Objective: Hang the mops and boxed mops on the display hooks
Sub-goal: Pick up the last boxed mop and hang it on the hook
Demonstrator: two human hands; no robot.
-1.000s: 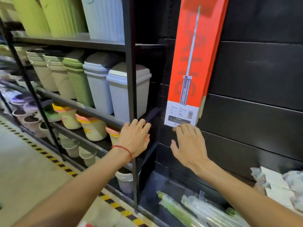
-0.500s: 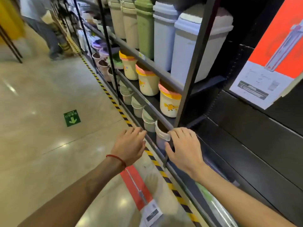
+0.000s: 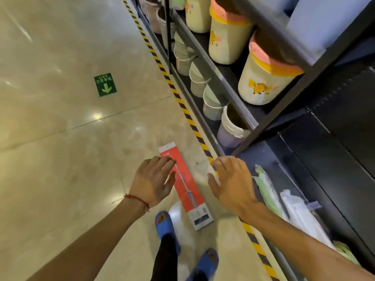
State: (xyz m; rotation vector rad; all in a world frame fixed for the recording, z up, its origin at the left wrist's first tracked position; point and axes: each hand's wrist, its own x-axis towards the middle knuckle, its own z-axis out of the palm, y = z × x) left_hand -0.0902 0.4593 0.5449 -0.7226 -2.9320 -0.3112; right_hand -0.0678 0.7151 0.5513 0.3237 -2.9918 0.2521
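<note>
Reaching down, both grips spread and empty: left hand fingers over upper end of boxed mop, right hand just beside it, above striped floor tape. Best taken near both ends, kept level, hang tab end leading toward hooks. Lies flat on floor, parallel to shelf base, near blue sandal. Long, thin, red carton, white label end nearest, mop picture printed lengthwise; probably light, awkwardly long.

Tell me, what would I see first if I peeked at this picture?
Probably the red mop box lying flat on the shiny floor, right in the middle. Two open hands, left hand and right hand, reach down over it, empty. To the right, cream buckets with orange rims sit on a dark shelf.
</note>
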